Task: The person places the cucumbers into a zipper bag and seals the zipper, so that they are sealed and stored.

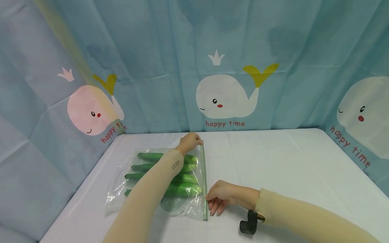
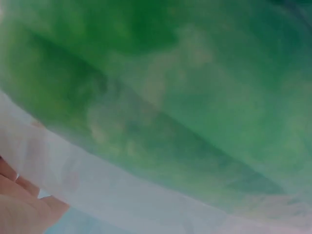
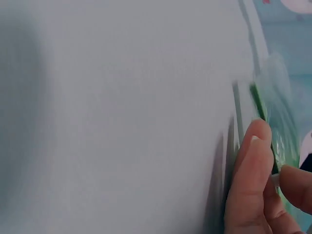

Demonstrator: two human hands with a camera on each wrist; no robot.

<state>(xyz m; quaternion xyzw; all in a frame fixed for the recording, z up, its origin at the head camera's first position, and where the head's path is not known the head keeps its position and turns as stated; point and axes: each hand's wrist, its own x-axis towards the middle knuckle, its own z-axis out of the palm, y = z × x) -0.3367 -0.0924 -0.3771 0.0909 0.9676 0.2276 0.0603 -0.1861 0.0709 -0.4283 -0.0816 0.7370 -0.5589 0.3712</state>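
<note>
A clear zip bag [image 1: 199, 202] lies flat on the left half of the table, its green-edged zip strip facing right. Inside it several green cucumbers [image 1: 183, 189] lie side by side. My left hand [image 1: 189, 141] pinches the far end of the zip edge, its arm crossing over the bag. Closer to me, my right hand [image 1: 221, 195] pinches the same strip below its middle between thumb and forefinger. In the right wrist view the thumb and fingers of my right hand [image 3: 256, 180] hold the green zip edge. Blurred cucumbers [image 2: 146, 126] fill the left wrist view.
The white table [image 1: 273, 162] has its far edge against a blue curtain [image 1: 158, 67] printed with whales. A black wrist camera mount [image 1: 249, 222] hangs under my right sleeve. A round pale shape [image 1: 174, 204] shows under the bag's near part.
</note>
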